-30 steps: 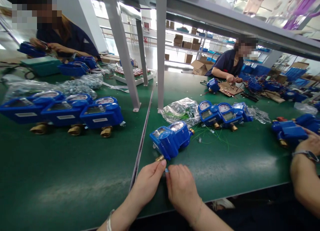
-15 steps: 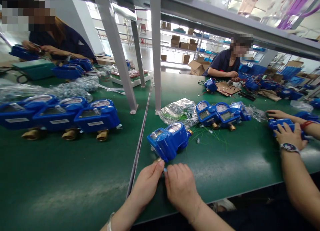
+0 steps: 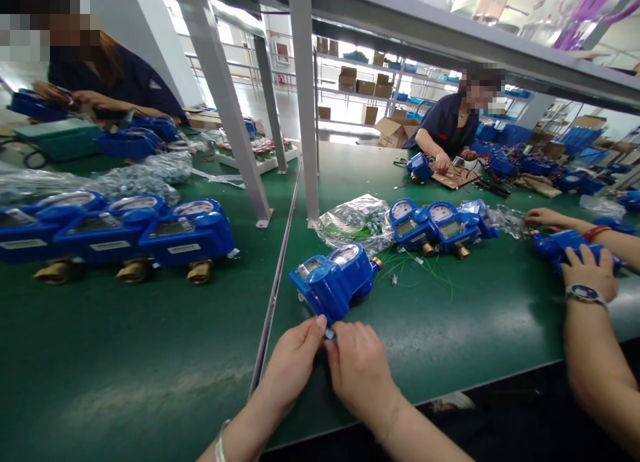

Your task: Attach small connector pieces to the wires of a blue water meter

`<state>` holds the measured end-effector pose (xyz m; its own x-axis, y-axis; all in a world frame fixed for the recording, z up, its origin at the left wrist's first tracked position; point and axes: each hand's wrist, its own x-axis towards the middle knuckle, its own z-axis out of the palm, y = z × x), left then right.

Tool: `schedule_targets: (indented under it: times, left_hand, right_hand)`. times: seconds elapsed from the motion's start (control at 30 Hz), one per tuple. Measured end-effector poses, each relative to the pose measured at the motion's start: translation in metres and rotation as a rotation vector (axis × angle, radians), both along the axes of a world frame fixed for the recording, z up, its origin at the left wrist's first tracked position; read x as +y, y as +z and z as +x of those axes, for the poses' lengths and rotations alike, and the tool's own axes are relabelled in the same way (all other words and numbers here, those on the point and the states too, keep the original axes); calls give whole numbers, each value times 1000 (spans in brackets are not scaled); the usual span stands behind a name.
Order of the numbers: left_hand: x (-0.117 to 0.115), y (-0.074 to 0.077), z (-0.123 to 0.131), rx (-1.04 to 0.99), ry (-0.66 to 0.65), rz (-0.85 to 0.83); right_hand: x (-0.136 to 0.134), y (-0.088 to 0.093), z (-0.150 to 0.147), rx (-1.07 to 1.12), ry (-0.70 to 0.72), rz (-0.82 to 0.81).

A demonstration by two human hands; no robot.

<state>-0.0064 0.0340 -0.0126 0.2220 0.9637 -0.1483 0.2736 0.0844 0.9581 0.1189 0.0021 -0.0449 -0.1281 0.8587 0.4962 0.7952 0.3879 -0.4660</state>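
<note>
A blue water meter [image 3: 334, 280] with a clear dial cover lies on the green table [image 3: 450, 322] just beyond my hands. My left hand [image 3: 291, 359] and my right hand [image 3: 357, 369] meet at its near end, fingers pinched together on a small blue piece [image 3: 329, 333] right by the meter's casing. Both hands rest low on the table, knuckles up. The rest of that small piece is hidden between my fingertips.
Three blue meters with brass fittings [image 3: 135, 235] stand in a row at left, more meters [image 3: 440, 223] and a plastic bag of parts [image 3: 357, 221] lie ahead. A neighbour's hand with a watch [image 3: 587, 279] holds a meter at right. Steel posts [image 3: 305, 102] rise mid-table; other workers sit across.
My hands have crept slightly forward, closer to the meter's near end. The neighbour's hands came in from the right onto a meter. The view drifted a little.
</note>
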Motion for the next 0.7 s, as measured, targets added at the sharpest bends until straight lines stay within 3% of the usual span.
schedule_targets:
  times: [0.1,0.2,0.43,0.53,0.6,0.7]
  left_hand:
    - [-1,-2,1,-20,25,-11]
    - [-2,-5,2,0,60,19]
    - [-1,-7,7,45,42,48]
    - [-1,-5,0,94,34,64]
    - [3,-4,-11,143,86,91]
    - [16,-1,-29,224,302,210]
  right_hand:
    - [5,-2,5,-210,30,126]
    - [10,-2,6,-179,69,127]
    - [9,8,-4,380,39,-298]
    - [4,8,-4,533,74,-377]
    - [-2,4,3,583,82,-392]
    - [-16,-5,26,603,-3,-382]
